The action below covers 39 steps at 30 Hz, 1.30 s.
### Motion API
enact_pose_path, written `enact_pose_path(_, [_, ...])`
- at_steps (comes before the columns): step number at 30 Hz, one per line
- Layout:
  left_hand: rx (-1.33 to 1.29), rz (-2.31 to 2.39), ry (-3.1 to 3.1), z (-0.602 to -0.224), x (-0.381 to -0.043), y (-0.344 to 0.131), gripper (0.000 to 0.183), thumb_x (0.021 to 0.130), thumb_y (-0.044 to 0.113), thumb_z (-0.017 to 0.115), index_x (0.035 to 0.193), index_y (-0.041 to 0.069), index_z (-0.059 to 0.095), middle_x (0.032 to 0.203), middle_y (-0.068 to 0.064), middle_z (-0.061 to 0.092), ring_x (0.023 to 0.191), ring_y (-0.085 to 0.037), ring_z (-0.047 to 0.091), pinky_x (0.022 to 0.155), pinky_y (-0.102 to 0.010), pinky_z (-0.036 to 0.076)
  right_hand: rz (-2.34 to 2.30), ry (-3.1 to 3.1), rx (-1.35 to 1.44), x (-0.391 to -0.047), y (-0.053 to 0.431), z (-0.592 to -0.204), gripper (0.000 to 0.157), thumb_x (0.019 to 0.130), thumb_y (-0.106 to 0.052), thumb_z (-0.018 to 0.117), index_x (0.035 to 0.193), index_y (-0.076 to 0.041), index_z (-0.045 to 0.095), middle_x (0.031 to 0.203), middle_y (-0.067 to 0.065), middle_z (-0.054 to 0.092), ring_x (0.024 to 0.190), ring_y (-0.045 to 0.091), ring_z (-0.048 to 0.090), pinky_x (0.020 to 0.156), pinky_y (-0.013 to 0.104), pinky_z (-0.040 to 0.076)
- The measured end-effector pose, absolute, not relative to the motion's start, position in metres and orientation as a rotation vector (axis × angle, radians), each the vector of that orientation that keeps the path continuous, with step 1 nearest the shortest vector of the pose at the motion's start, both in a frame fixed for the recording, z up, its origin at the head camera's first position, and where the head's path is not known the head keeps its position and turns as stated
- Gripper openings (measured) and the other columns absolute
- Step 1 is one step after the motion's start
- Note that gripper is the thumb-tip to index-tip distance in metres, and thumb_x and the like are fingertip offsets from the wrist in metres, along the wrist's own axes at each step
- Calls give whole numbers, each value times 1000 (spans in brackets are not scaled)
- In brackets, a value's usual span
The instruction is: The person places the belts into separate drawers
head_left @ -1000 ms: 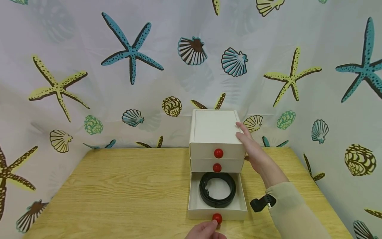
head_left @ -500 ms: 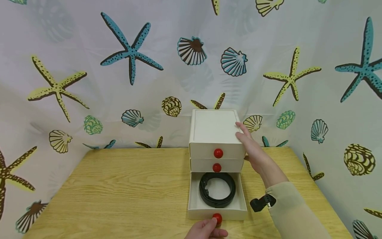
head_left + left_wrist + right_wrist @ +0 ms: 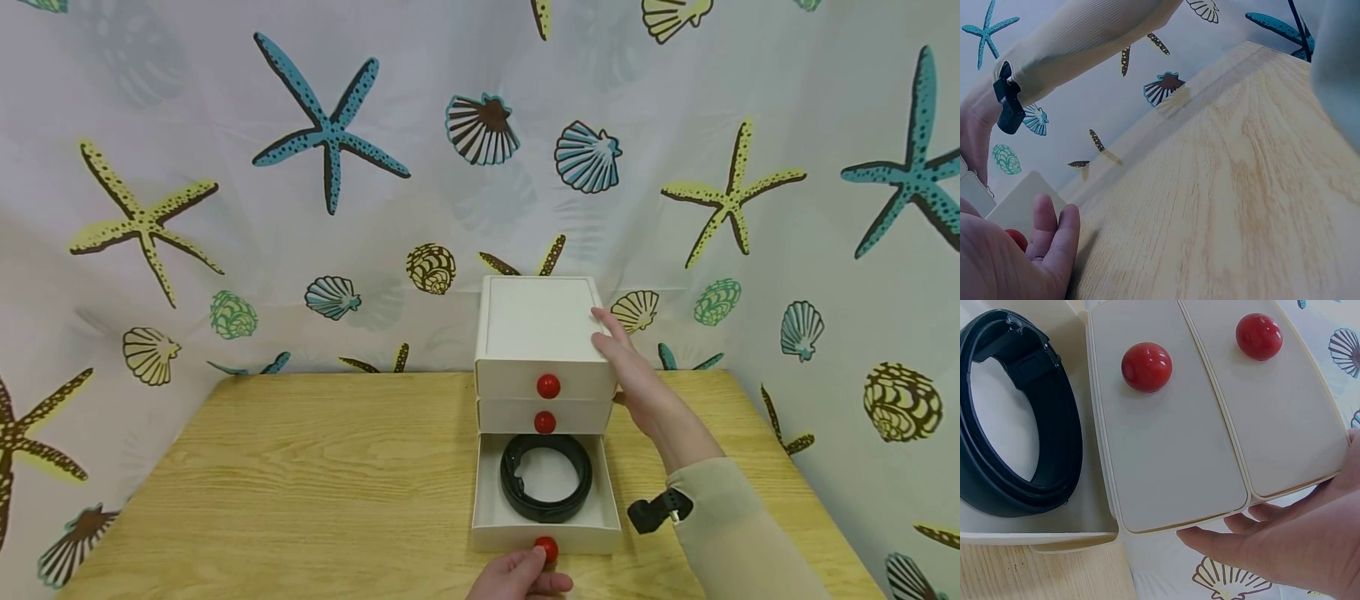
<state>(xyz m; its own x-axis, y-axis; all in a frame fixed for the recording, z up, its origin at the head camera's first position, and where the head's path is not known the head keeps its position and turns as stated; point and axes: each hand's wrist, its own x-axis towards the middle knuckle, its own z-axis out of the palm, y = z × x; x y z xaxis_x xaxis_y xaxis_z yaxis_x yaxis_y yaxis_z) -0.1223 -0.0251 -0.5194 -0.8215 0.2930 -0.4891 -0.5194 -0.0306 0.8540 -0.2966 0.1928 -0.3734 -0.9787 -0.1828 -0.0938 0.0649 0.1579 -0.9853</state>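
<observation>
A small white drawer cabinet (image 3: 542, 317) stands on the wooden table, with red ball knobs on its drawers. Its bottom drawer (image 3: 483, 500) is pulled out, and a coiled black belt (image 3: 584, 492) lies inside; the right wrist view shows the belt (image 3: 1060, 437) up close. At the drawer's front, my left hand (image 3: 510, 577) pinches the red knob (image 3: 547, 547) between thumb and finger. My right hand (image 3: 637, 375) rests against the cabinet's right side, fingertips at the edge of its top. In the right wrist view the right hand's fingers (image 3: 1229, 547) lie along that side.
The upper two drawers, with a top knob (image 3: 548, 386) and a middle knob (image 3: 545, 422), are pushed in. Wooden table (image 3: 315, 475) extends to the left. A white curtain (image 3: 465, 200) printed with starfish and shells hangs behind and at both sides.
The left hand's thumb and fingers have shifted slightly on the knob, its other fingers reaching out a little farther right. The drawer, belt and right hand have stayed put.
</observation>
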Motion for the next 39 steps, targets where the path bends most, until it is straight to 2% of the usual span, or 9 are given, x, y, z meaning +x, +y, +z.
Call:
enact_pose_path(6, [-253, 1907, 1714, -518, -124, -23, 44, 120, 30, 48, 111, 0, 78, 96, -4, 81, 81, -14, 74, 78, -32, 62, -1921, 2234, -102, -298, 194, -375, 64, 117, -47, 37, 176, -45, 11, 184, 6, -10, 166, 44, -1, 122, 83, 15])
enact_pose_path(13, [-264, 1989, 1622, -514, -129, -17, 41, 121, 31, 45, 122, -1, 70, 101, -7, 81, 84, -16, 76, 77, -32, 62, -1917, 2238, -111, -298, 195, -376, 64, 117, -48, 37, 176, -45, 11, 184, 6, -10, 166, 44, -1, 122, 82, 16])
enact_pose_path(21, [-261, 2040, 1601, -512, -141, -12, 44, 121, 33, 46, 113, 0, 74, 92, -10, 80, 84, -20, 80, 82, -39, 66, -1913, 2231, -108, -299, 195, -375, 64, 117, -49, 36, 176, -46, 10, 184, 5, -11, 166, 45, -1, 122, 82, 15])
enact_pose_path(28, [-288, 2127, 1513, -516, -156, -8, 39, 121, 30, 47, 123, -6, 63, 105, -14, 78, 88, -23, 79, 90, -45, 65, -1914, 2232, -106, -300, 195, -376, 65, 117, -49, 36, 176, -46, 10, 184, 6, -11, 166, 46, 0, 122, 83, 15])
enact_pose_path(32, [-279, 2173, 1482, -512, -162, -7, 39, 122, 28, 43, 128, -7, 57, 109, -15, 76, 87, -22, 78, 92, -45, 64, -1914, 2232, -113, -300, 195, -376, 65, 117, -48, 36, 176, -45, 9, 184, 7, -11, 165, 46, 0, 121, 83, 15])
enact_pose_path(39, [-319, 2219, 1462, -512, -174, -3, 37, 122, 29, 44, 129, -5, 56, 107, -13, 76, 85, -21, 78, 92, -45, 64, -1909, 2233, -116, -300, 195, -376, 66, 117, -48, 37, 176, -45, 8, 184, 7, -11, 166, 45, -1, 121, 84, 14])
